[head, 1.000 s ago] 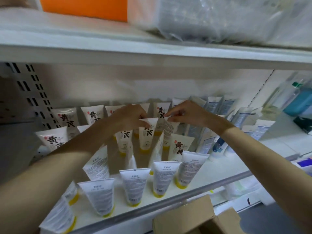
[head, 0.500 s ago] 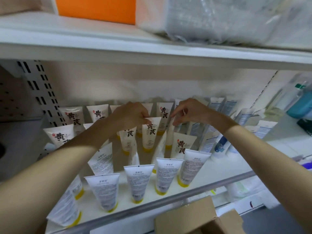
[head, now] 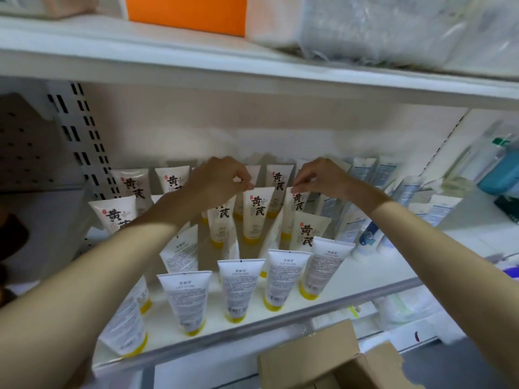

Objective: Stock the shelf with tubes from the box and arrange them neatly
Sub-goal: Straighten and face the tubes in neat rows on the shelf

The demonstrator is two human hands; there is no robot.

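Several cream tubes with yellow caps stand cap-down in rows on the white shelf (head: 373, 270). The front row (head: 241, 284) shows its white printed backs. My left hand (head: 222, 181) reaches into the middle rows and pinches the top left corner of an upright middle tube (head: 256, 217) with dark characters. My right hand (head: 318, 178) pinches the top edge of the neighbouring tube (head: 298, 204) just to the right. The open cardboard box (head: 306, 360) sits below the shelf's front rail; its contents are hidden.
Blue-and-white tubes (head: 362, 175) fill the shelf's right part, with a teal bottle (head: 502, 175) further right. The upper shelf (head: 252, 66) hangs close above, carrying an orange box (head: 185, 12) and plastic-wrapped packs (head: 379, 26). A slotted upright (head: 84, 141) stands at left.
My hands, close together over one tube a second ago, have drawn apart. The right hand now holds the tube next to the one in my left hand.
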